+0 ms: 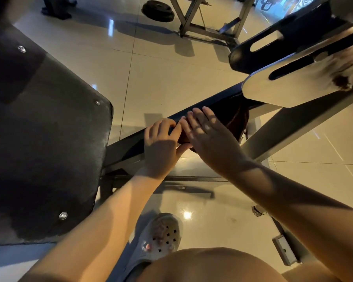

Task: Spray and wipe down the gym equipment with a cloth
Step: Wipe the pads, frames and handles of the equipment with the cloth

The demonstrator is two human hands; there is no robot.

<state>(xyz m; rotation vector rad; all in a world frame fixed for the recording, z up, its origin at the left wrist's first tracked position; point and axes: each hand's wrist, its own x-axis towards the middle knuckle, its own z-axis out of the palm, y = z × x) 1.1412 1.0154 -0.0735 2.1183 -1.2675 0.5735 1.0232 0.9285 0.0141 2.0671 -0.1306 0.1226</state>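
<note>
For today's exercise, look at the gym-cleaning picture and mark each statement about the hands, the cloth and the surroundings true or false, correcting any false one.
1. The left hand curls its fingers round the dark frame bar. True.
2. The right hand is clenched in a fist. False: its fingers are straight, pressing flat on the dark reddish cloth.
3. The cloth lies on the floor. False: it is against the bar, under the right hand.
4. A weight plate lies on the floor behind. True.
5. The person is barefoot. False: a grey clog with holes is worn.
6. A spray bottle is in the left hand's grip. False: no bottle is visible.
</note>
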